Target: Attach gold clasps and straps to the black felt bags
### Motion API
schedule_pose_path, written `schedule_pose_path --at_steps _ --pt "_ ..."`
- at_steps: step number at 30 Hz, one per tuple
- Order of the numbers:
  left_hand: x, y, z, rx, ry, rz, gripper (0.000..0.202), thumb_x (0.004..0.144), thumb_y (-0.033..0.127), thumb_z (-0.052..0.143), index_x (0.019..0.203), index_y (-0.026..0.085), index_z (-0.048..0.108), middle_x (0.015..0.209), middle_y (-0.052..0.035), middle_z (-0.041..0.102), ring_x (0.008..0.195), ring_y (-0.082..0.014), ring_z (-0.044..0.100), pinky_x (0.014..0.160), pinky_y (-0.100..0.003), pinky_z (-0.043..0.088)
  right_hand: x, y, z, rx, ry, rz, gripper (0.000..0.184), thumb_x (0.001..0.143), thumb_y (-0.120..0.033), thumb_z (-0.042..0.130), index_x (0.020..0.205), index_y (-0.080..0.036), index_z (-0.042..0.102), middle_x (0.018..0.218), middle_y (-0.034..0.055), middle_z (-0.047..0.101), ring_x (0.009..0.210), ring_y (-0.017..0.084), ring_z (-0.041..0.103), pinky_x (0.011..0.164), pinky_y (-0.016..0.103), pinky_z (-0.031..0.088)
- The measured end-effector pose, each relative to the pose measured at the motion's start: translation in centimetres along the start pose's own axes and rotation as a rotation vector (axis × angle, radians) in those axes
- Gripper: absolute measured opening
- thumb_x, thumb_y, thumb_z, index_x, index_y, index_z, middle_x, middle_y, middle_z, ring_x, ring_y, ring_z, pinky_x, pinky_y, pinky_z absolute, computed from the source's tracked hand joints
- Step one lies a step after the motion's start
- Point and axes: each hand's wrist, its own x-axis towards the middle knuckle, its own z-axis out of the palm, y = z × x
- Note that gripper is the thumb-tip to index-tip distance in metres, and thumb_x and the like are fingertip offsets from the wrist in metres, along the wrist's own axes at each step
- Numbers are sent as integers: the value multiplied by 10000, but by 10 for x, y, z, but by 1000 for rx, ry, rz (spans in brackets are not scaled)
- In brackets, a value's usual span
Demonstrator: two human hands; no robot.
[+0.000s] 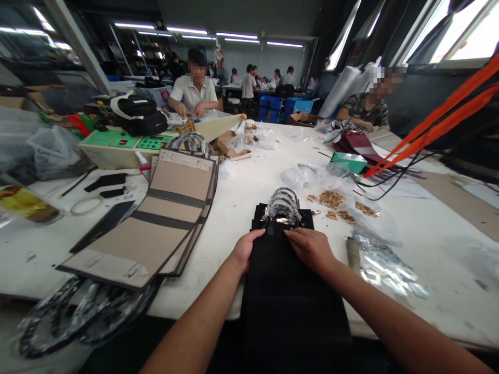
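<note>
A stack of flat black handbag pieces (296, 291) lies in front of me, reaching past the table's near edge. Plastic-wrapped handles (284, 203) stand up at its far end, with small gold-coloured metal fittings near their bases. My left hand (245, 248) grips the stack's left side, thumb on top and the other fingers out of sight at the edge. Over the upper right part lies my right hand (312, 250), fingers drawn together and fingertips close to a small gold fitting. Whatever is between those fingertips is hidden.
Beige-lined bag panels (132, 244) with wrapped handles lie left. Gold metal parts (331, 200), plastic bags and shiny silver pieces (385, 265) lie right. Orange straps (432, 124) hang at upper right. A green-topped machine (125, 143) stands back left. Two people work across the table.
</note>
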Motion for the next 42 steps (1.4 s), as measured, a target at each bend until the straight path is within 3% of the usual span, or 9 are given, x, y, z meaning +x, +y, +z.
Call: schedule_pose_path --at_steps 11,17,23,28,33,37,40,42 --pt "-1 -1 0 13 27 15 387 933 315 604 1140 10 721 970 -197 765 828 -292 757 831 -397 618 5 -1 5 -43 46 12 338 1092 -365 475 1056 -213 774 848 37 713 749 172 655 685 326 363" --pt "2 -3 -2 12 22 19 372 938 317 603 1127 21 725 948 -183 768 792 -279 755 834 -387 614 4 -9 4 -88 22 -24 326 1079 -286 467 952 -198 754 782 49 652 664 161 569 628 345 284" --pt "-2 -4 0 -11 -22 0 381 955 325 569 1136 28 724 980 -192 768 896 -302 759 841 -386 608 0 -15 -4 -116 -20 -122 336 1079 -265 438 1246 -141 702 956 86 698 758 193 621 711 344 386" --pt "-7 -6 1 -10 -14 24 387 950 324 580 1143 19 720 1006 -197 767 870 -292 759 820 -372 609 1 -28 -6 -167 -100 -67 329 1047 -242 471 1262 -128 692 1000 107 703 747 220 634 699 372 410" --pt "-15 -5 8 39 7 48 381 975 306 555 1171 17 707 988 -192 770 811 -270 761 822 -365 610 -5 -41 -2 -198 -107 -14 399 1043 -198 444 1375 -79 630 1192 154 709 923 256 683 804 389 481" --pt "-16 -3 11 81 15 98 381 958 295 592 1200 20 696 965 -198 768 831 -291 763 832 -388 611 -17 -42 -6 -64 -43 20 413 1045 -218 438 1398 -118 628 1436 134 619 1083 281 687 891 429 508" --pt "-16 -2 12 136 64 190 403 904 265 675 1231 30 684 1012 -206 762 898 -317 760 863 -412 605 -27 -30 -20 168 16 97 348 1048 -284 482 1312 -210 696 1303 59 707 1048 232 702 912 372 522" --pt "-16 -4 12 221 111 287 455 859 272 733 1250 48 675 1055 -203 758 937 -336 754 883 -433 597 -32 -9 -29 246 31 219 307 1049 -330 496 1220 -255 740 1155 21 751 1004 190 707 895 312 522"
